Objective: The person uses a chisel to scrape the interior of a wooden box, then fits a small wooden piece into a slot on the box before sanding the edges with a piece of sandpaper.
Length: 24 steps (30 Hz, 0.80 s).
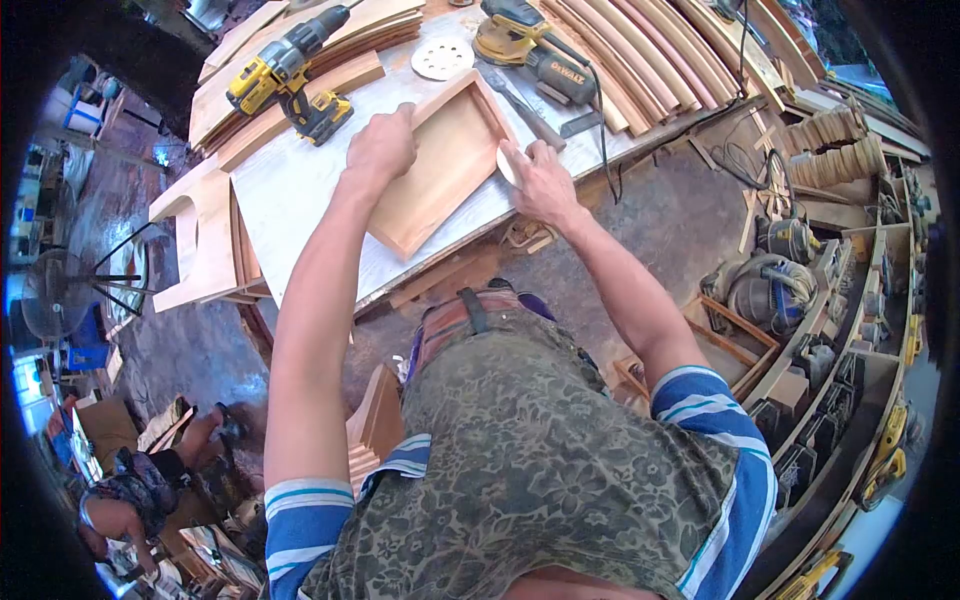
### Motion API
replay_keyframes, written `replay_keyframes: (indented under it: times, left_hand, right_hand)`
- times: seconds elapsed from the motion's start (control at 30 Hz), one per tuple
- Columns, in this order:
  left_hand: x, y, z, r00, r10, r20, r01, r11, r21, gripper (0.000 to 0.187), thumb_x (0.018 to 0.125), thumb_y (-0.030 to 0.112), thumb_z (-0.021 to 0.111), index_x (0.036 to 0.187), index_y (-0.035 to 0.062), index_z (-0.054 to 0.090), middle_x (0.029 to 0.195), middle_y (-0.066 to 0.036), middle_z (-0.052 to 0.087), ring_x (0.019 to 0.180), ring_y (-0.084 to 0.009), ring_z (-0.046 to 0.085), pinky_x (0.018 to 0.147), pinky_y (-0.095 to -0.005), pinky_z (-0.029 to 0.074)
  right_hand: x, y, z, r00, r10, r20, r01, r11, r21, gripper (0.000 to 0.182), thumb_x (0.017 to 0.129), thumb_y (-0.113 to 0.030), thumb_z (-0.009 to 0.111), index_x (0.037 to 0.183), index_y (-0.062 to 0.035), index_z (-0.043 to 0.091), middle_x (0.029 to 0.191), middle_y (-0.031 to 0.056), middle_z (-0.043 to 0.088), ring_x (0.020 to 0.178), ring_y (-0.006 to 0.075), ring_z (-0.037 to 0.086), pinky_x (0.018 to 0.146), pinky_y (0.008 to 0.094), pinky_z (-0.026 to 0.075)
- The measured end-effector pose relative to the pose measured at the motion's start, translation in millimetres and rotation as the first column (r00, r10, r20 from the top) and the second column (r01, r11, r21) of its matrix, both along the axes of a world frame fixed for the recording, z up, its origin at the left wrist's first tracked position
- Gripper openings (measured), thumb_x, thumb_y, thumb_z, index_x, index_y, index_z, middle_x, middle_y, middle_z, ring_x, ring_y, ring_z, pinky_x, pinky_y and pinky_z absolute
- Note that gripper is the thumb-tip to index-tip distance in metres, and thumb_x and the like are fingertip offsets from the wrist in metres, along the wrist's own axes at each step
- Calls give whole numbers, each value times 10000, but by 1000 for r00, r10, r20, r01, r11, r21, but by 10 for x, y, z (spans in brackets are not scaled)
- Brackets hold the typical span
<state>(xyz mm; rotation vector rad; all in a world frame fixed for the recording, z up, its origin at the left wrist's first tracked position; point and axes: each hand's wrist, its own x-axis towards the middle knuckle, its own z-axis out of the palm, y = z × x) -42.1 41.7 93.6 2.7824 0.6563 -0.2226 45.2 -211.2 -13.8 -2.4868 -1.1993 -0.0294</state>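
Note:
A shallow wooden tray (440,175) with raised edges lies at an angle on the white-topped workbench (285,205). My left hand (383,148) is closed around the tray's left side, near its upper corner. At the right side of the tray, my right hand (540,180) holds a pale round sanding disc (508,168) against the outer edge. Above the tray lies a white disc with holes (442,58). A flat metal tool (525,108) rests just right of the tray, near a yellow and black sander (510,35).
A yellow cordless drill (290,75) stands at the bench's upper left, beside stacked boards (225,100). Long curved wood strips (640,50) lie at the upper right. A black cable (605,140) hangs over the bench edge. Another person (140,495) is low at the left.

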Motion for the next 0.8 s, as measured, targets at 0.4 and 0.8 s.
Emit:
replay_keyframes:
  times: [0.4,0.8]
  left_hand:
    - [9,2,4,1000,-12,-13,13,999,31,608,929,197,723,1490,96,513,1206,-275,703,1161,-408,675,976,-511,545]
    - [-7,61,-67,1000,-26,2,26,1000,-5,455,946,184,674,1382,84,588,1217,-261,706,1154,-409,686,986,-509,546]
  right_hand:
    - [-321,88,-85,992,122,32,-120,991,-53,625,865,-209,678,1474,-187,540,1101,226,617,1045,418,619,836,522,567]
    - [-172,125,113,999,-20,37,24,993,-115,568,913,-253,665,1469,-206,554,1061,230,665,989,391,669,821,513,582]
